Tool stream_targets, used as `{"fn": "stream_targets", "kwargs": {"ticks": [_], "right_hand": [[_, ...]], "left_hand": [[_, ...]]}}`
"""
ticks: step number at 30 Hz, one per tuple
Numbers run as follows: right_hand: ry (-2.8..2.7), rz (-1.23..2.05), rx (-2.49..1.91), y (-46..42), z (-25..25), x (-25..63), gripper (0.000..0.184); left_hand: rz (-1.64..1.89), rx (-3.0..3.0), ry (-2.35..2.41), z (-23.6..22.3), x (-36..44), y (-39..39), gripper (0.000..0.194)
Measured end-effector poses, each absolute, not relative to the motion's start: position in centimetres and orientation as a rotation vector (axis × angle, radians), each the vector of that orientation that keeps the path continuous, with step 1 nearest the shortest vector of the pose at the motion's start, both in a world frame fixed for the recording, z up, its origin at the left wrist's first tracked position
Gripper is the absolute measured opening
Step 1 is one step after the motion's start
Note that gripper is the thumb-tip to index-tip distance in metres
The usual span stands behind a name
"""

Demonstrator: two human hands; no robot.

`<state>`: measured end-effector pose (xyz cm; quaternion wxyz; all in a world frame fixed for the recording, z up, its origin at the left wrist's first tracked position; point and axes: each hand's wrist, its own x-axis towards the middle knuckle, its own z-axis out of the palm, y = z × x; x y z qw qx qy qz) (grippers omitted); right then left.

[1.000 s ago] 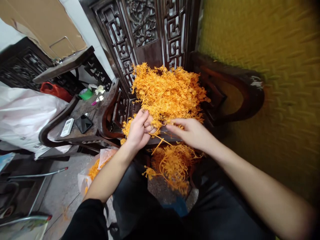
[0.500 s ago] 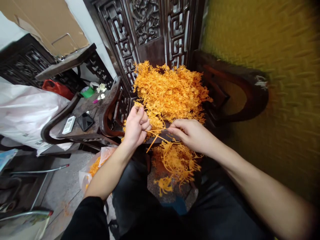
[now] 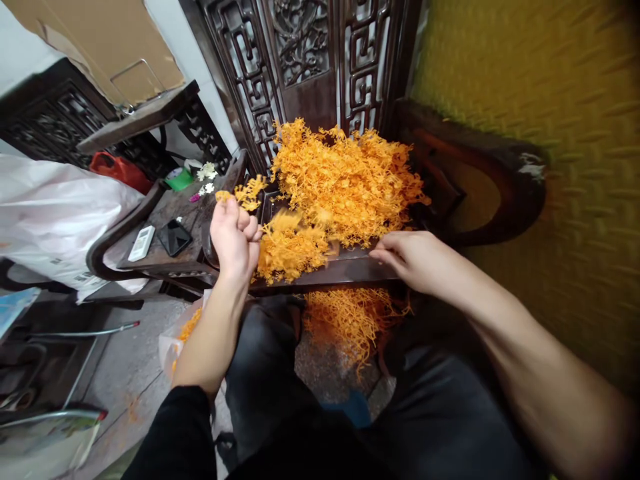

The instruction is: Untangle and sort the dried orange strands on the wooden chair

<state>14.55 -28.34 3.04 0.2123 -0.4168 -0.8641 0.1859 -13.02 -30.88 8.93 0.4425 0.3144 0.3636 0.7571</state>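
On the dark carved wooden chair (image 3: 350,270) lies a big heap of orange, frilly, branching sprigs (image 3: 345,180). A smaller orange clump (image 3: 290,250) sits at the seat's front left, its upper part blurred. My left hand (image 3: 233,237) is closed on an orange sprig (image 3: 250,193), whose frilly end sticks out above the fist. To the right, my right hand (image 3: 407,259) has its fingers pinched together over the seat's front edge, below the heap. Whether anything is between those fingertips cannot be seen. Thin orange stems (image 3: 350,320) are piled below the seat edge, between my legs.
Left of the chair, a wooden side surface holds a black phone (image 3: 174,238), a white remote (image 3: 141,243), a green roll (image 3: 179,178) and small white flowers (image 3: 207,172). A plastic bag with orange pieces (image 3: 175,333) is by my left leg. A curved armrest (image 3: 520,187) stands at right.
My hands have moved apart, the left one up and leftward with a sprig, the right one slightly rightward. The stems stretched between them and the frilly bunch hanging below are gone from there.
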Motion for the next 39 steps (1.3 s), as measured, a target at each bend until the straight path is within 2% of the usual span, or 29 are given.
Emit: {"fn": "stream_targets", "kwargs": {"ticks": [5,11,14,18,21,24,29,34,39], "right_hand": [[-2.180,0.457,-1.110,-28.8,4.2,14.5,0.029],[-2.025,0.655,-0.950,-31.4,6.4,12.0,0.031],[-2.075,0.708,-0.884,-32.2,6.3,11.0,0.042],[-1.709,0.741,-1.077,-31.5,5.8,10.5,0.055],[-1.548,1.056,-1.054,-30.7,5.5,10.4,0.067],[-1.512,1.229,-0.990,-30.8,5.5,10.0,0.053],[-1.263,1.097,-0.955,-30.8,5.5,9.7,0.044],[-0.803,0.958,-0.902,-28.3,5.3,12.3,0.034],[-1.142,1.577,-0.907,-28.7,4.8,11.3,0.035]], "left_hand": [[1.647,0.882,0.908,8.6,-11.2,-31.5,0.028],[1.561,0.813,0.862,8.1,-8.6,-31.6,0.030],[1.526,0.818,0.857,7.8,-8.5,-31.4,0.031],[1.375,0.928,0.786,7.5,-8.3,-31.8,0.033],[1.261,0.971,0.714,7.5,-7.8,-32.4,0.035],[1.244,0.977,0.718,7.4,-7.3,-32.7,0.037],[1.235,0.955,0.752,7.7,-7.6,-32.6,0.035],[1.434,0.890,0.813,8.4,-9.7,-32.2,0.032],[1.189,0.908,0.692,8.0,-9.4,-32.6,0.030]]}}
